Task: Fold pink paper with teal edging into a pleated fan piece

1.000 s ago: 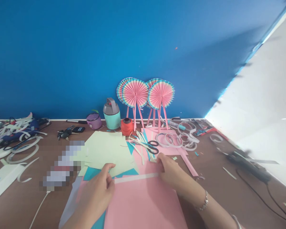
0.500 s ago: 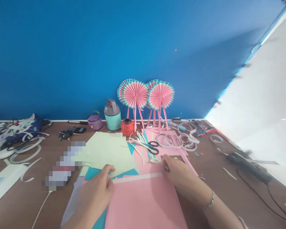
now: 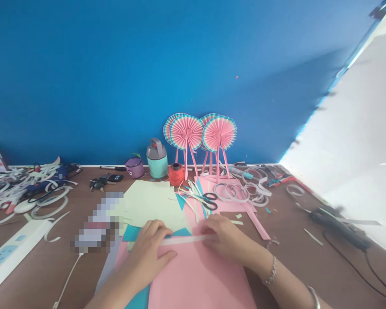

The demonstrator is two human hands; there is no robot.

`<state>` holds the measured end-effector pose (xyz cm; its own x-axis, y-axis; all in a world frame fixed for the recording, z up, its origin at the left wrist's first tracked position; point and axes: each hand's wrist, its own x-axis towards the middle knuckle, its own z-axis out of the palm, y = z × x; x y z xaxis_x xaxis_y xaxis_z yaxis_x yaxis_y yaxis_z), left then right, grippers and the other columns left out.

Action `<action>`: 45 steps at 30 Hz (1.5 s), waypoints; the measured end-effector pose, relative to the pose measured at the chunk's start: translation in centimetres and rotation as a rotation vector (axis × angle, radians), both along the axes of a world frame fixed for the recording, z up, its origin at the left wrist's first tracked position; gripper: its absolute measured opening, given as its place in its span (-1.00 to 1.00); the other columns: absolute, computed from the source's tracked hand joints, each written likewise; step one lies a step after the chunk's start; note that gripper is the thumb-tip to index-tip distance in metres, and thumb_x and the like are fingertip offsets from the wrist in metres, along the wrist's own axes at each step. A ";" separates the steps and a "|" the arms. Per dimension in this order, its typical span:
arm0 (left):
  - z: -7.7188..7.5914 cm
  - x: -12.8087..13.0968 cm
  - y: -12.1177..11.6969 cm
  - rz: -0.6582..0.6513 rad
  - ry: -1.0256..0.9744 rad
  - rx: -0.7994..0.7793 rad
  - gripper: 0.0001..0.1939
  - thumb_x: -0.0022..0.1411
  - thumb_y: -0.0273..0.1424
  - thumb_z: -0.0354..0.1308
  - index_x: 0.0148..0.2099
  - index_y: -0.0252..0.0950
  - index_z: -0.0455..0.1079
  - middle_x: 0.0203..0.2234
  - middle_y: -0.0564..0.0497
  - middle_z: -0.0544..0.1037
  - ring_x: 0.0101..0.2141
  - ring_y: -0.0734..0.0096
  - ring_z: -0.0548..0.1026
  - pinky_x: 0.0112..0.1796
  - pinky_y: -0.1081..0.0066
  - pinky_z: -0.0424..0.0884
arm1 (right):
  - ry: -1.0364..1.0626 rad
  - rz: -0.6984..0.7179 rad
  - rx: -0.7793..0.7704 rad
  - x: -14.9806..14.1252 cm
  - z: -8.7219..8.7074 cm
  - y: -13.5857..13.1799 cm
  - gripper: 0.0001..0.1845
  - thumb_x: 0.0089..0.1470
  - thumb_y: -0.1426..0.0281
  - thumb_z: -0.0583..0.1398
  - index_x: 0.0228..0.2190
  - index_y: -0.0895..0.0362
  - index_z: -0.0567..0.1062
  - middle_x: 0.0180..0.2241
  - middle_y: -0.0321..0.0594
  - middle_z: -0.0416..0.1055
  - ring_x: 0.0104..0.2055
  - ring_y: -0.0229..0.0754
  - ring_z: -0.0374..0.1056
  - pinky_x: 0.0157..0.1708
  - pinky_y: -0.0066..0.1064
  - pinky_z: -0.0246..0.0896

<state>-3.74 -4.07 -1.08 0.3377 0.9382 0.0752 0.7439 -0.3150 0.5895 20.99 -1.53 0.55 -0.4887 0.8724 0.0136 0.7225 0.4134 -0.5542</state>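
Observation:
A pink paper sheet (image 3: 199, 279) lies in front of me, with a strip of white double-sided tape (image 3: 183, 240) along its far edge. My left hand (image 3: 151, 253) rests at the sheet's left far corner, thumb stretched apart from the fingers, by the left end of the strip. At the other end, my right hand (image 3: 223, 240) has its fingers and thumb closed around the tape strip; the fingertips are partly hidden. Beyond the hands are pale green sheets (image 3: 151, 201), blue paper (image 3: 131, 233) and scissors (image 3: 209, 201) among paper strips.
Pink folded-paper fans (image 3: 186, 133) stand against the blue wall. Near them are tape rolls (image 3: 234, 192), a red spool (image 3: 176, 175), a teal container (image 3: 157, 165) and a purple pot (image 3: 134, 167). Left lie keys (image 3: 98, 183) and a power strip (image 3: 16, 244); right, a black corded tool (image 3: 339, 227).
My right hand has moved left, onto the end of the tape strip. My left hand has spread its thumb and shifted slightly right. The camera view has turned a little left.

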 end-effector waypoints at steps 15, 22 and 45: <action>0.5 1.2 0.8 -0.045 -0.070 0.195 -0.81 0.25 -0.37 0.02 -0.40 -0.21 0.38 -0.47 0.04 0.49 -0.31 0.32 0.41 -0.19 0.29 0.23 | -0.041 0.070 0.260 -1.8 -0.2 -0.2 -0.85 0.11 0.45 0.13 -0.38 0.07 0.51 -0.42 -0.25 0.48 -0.27 -0.18 0.26 -0.13 -0.26 -0.11; 0.3 -0.1 1.7 0.163 -0.116 0.111 -0.74 0.17 -0.22 0.08 -0.51 -0.21 0.36 -0.52 0.05 0.47 -0.37 0.31 0.41 -0.17 0.29 0.25 | 0.048 0.015 0.131 1.0 -0.4 1.7 -0.65 0.16 0.35 0.08 -0.59 0.11 0.50 -0.57 -0.26 0.40 -0.42 -0.22 0.20 -0.24 -0.30 -0.02; 4.0 -0.5 2.4 0.274 -0.634 -0.460 -0.51 -0.01 0.07 0.12 -0.41 -0.31 0.41 -0.52 0.03 0.50 -0.45 0.34 0.42 -0.44 0.45 0.30 | 0.753 -0.325 -0.432 4.5 -1.7 3.6 -0.51 -0.09 -0.03 0.22 -0.61 0.16 0.35 -0.63 -0.40 0.14 -0.58 -0.36 0.03 -0.56 -0.48 -0.06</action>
<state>-4.24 -1.63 2.93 0.1155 0.9647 -0.2365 0.2425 0.2035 0.9486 25.47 2.07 -1.14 -0.2134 0.9682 -0.1305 0.1534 -0.0987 -0.9832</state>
